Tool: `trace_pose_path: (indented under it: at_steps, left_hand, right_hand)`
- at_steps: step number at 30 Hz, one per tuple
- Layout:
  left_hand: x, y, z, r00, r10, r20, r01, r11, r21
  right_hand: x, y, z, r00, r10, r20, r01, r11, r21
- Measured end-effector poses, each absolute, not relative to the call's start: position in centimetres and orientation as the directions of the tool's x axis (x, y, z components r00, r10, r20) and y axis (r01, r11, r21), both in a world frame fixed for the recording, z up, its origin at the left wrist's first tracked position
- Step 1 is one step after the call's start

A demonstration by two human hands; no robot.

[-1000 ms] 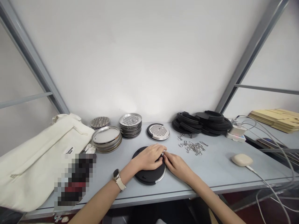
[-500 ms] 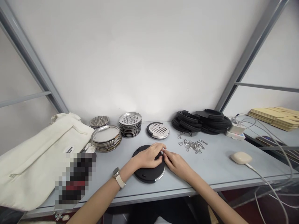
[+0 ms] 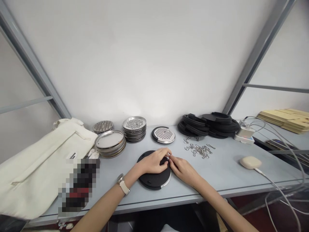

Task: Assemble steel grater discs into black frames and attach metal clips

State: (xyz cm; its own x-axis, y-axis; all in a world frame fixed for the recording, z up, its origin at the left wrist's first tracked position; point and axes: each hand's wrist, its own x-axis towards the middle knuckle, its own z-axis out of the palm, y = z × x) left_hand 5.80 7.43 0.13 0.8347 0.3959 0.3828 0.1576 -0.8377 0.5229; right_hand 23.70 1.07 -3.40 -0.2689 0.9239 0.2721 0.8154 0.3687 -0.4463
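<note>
A round grater with a black back (image 3: 154,180) lies flat on the table, a silver metal rim showing along its lower right edge. My left hand (image 3: 155,161) rests across it, palm down, with fingers and thumb closed at its right edge. At that same edge, my right hand (image 3: 182,168) is closed in a pinch, its fingertips meeting those of the left. Whatever sits between the fingertips is too small and covered to make out. To the right lies a loose pile of metal clips (image 3: 198,150). Behind my hands is another round grater (image 3: 164,134), perforated face up in a black rim.
Stacked metal grater discs (image 3: 134,124) and plain metal discs (image 3: 109,140) stand left; piled black rings (image 3: 193,125) stand back right. A cream bag (image 3: 43,167) covers the left end. A cabled pale device (image 3: 250,162) and tan flat pieces (image 3: 285,120) are right.
Both hands keep their hold at the grater's right edge with hardly any movement. The view has shifted very slightly.
</note>
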Motion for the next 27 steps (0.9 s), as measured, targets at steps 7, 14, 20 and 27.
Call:
trace_pose_path:
  at_steps: [7,14,20,27]
  left_hand:
    - [5.92,7.6,-0.1,0.83,0.393,0.395,0.149,-0.84,0.522]
    - [5.98,7.66,-0.02,0.825,0.401,0.398,0.145,-0.831,0.537]
    - [6.05,7.59,0.16,0.829,0.401,0.391,0.151,-0.832,0.534]
    - [6.1,7.63,0.16,0.834,0.392,0.387,0.154,-0.84,0.52]
  right_hand:
    - [23.69,1.04,-3.18,-0.266,0.933,0.243,0.831,0.35,-0.434]
    - [23.72,1.1,-3.44,-0.276,0.929,0.248,0.827,0.361,-0.431]
    - [23.54,1.09,-3.34,-0.255,0.936,0.244,0.837,0.34,-0.428]
    - [23.34,0.84,-3.1,-0.192,0.956,0.222,0.841,0.277,-0.464]
